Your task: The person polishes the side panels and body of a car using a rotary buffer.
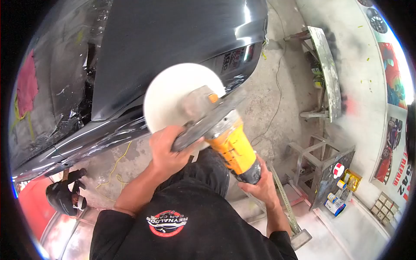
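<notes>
A yellow and black power polisher with a large round white pad is held between both my hands. My left hand is closed round its dark front handle. At the rear, my right hand wraps the black end of the polisher's body. The pad is tilted and faces the glossy dark car body, overlapping its edge in view. Whether the pad touches the paint I cannot tell. Parts of the polisher's head are blurred.
A worn work stand leans at the right, near a thin cord on the concrete floor. Below it are a metal frame and several cans. Another person is at the lower left, beside a yellow cord.
</notes>
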A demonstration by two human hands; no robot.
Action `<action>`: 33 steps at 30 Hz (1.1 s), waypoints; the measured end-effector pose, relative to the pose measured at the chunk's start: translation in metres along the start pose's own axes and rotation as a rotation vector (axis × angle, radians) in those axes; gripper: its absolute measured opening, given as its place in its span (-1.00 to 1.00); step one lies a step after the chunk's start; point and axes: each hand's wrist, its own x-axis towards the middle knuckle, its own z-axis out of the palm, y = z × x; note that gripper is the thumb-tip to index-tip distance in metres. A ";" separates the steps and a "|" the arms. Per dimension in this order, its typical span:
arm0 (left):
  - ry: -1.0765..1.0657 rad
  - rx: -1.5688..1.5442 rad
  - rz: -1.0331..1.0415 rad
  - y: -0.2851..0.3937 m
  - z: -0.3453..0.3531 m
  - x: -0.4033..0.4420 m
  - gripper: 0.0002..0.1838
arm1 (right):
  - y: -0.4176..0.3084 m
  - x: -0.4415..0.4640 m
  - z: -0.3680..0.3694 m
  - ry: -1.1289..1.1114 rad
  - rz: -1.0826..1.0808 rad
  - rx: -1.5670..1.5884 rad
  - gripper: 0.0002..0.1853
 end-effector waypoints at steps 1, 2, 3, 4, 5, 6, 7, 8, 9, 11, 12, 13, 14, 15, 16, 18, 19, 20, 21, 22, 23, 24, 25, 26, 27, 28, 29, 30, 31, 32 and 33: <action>0.028 0.035 -0.005 0.000 -0.014 -0.010 -0.66 | -0.006 -0.003 0.006 -0.028 -0.006 -0.004 0.13; 0.053 0.070 -0.011 0.002 -0.025 -0.018 -0.67 | -0.011 -0.007 0.009 -0.056 -0.011 -0.007 0.14; 0.062 0.056 -0.039 0.002 -0.033 -0.026 -0.66 | -0.016 -0.010 0.013 -0.084 -0.015 -0.008 0.15; 0.073 0.045 -0.070 0.001 -0.040 -0.034 -0.66 | -0.023 -0.012 0.015 -0.113 0.023 0.014 0.13; 0.084 0.033 -0.103 0.002 -0.043 -0.039 -0.65 | -0.026 -0.014 0.014 -0.117 0.021 -0.017 0.13; 0.076 0.032 -0.127 0.003 -0.044 -0.041 -0.65 | -0.027 -0.015 0.013 -0.121 0.017 -0.048 0.14; 0.067 0.026 -0.124 0.005 -0.043 -0.039 -0.66 | -0.028 -0.014 0.012 -0.128 0.011 -0.078 0.14; 0.058 0.023 -0.118 0.008 -0.039 -0.034 -0.67 | -0.025 -0.012 0.011 -0.109 -0.002 -0.064 0.13; 0.045 0.019 -0.111 0.011 -0.032 -0.028 -0.67 | -0.018 -0.013 0.009 -0.089 -0.012 -0.048 0.12; -0.028 -0.033 -0.059 0.015 -0.015 -0.012 -0.69 | -0.001 -0.014 0.005 -0.039 -0.007 0.000 0.10; -0.065 -0.059 -0.034 0.016 -0.004 -0.004 -0.70 | 0.009 -0.015 0.003 -0.011 0.007 0.032 0.09; -0.085 -0.094 -0.020 0.016 0.011 0.002 -0.70 | 0.018 -0.017 0.000 0.015 0.026 0.067 0.07; -0.105 -0.130 -0.004 0.013 0.031 0.006 -0.70 | 0.026 -0.018 -0.005 0.038 0.043 0.113 0.06; -0.123 -0.166 0.016 0.013 0.049 0.014 -0.69 | 0.033 -0.016 -0.010 0.065 0.057 0.159 0.05; -0.148 -0.189 0.000 0.015 0.062 0.023 -0.70 | 0.039 -0.015 -0.015 0.095 0.070 0.208 0.03; -0.211 -0.241 -0.032 0.023 0.091 0.042 -0.72 | 0.049 -0.011 -0.029 0.136 0.111 0.223 0.02; -0.229 -0.264 -0.034 0.025 0.106 0.051 -0.72 | 0.053 -0.008 -0.035 0.158 0.133 0.230 0.02; -0.246 -0.286 -0.037 0.027 0.121 0.059 -0.72 | 0.057 -0.004 -0.042 0.177 0.130 0.270 -0.02; -0.260 -0.306 -0.038 0.029 0.136 0.069 -0.72 | 0.061 0.002 -0.049 0.196 0.123 0.309 -0.05; -0.252 -0.294 -0.006 0.031 0.148 0.080 -0.72 | 0.064 0.009 -0.054 0.212 0.116 0.347 -0.09; -0.244 -0.281 0.026 0.032 0.160 0.091 -0.73 | 0.067 0.017 -0.059 0.228 0.109 0.386 -0.13; -0.234 -0.269 0.056 0.033 0.173 0.101 -0.73 | 0.066 0.025 -0.066 0.232 0.110 0.371 -0.19; -0.224 -0.278 0.080 0.033 0.185 0.112 -0.73 | 0.070 0.033 -0.074 0.227 0.130 0.365 -0.20; -0.213 -0.287 0.105 0.032 0.196 0.122 -0.74 | 0.076 0.041 -0.082 0.221 0.150 0.360 -0.22; -0.200 -0.295 0.126 0.031 0.207 0.131 -0.74 | 0.080 0.048 -0.087 0.212 0.170 0.353 -0.23; -0.196 -0.304 0.141 0.031 0.216 0.141 -0.73 | 0.078 0.057 -0.090 0.234 0.138 0.376 -0.28; -0.188 -0.312 0.155 0.031 0.225 0.151 -0.73 | 0.080 0.064 -0.094 0.259 0.131 0.354 -0.34; -0.178 -0.317 0.167 0.031 0.230 0.159 -0.73 | 0.076 0.070 -0.097 0.244 0.173 0.415 -0.38; -0.200 -0.299 0.170 0.030 0.233 0.165 -0.72 | 0.072 0.074 -0.098 0.224 0.214 0.475 -0.41; -0.220 -0.278 0.173 0.029 0.235 0.170 -0.72 | 0.071 0.079 -0.095 0.260 0.193 0.471 -0.46; -0.242 -0.261 0.176 0.028 0.233 0.173 -0.71 | 0.072 0.080 -0.092 0.260 0.181 0.465 -0.46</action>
